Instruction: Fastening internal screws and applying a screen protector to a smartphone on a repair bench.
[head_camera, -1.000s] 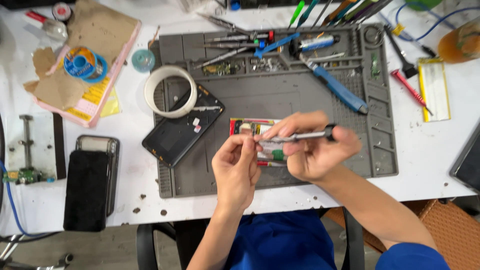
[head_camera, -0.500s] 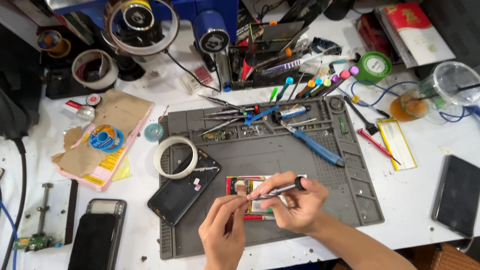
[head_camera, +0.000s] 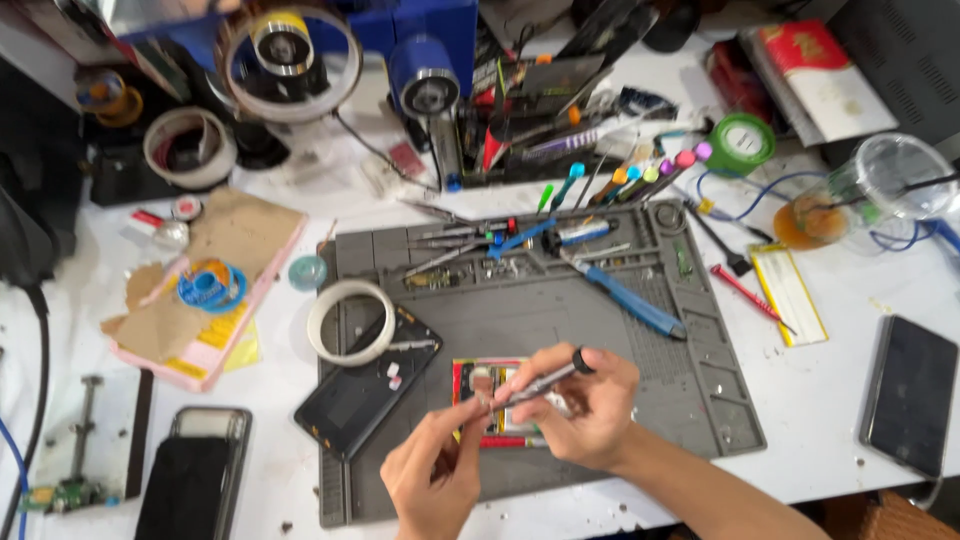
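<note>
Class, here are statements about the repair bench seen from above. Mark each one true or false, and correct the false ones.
1. The right hand holds a slim metal screwdriver. True.
2. The roll of white tape lies on the far right of the grey mat. False: it lies at the mat's left edge, beside the dark phone.
3. The left hand has its fingertips at the screwdriver's tip. True.
4. The blue-handled tool is held in the left hand. False: it lies on the mat, untouched.
5. A green roll of tape sits beyond the mat. True.
</note>
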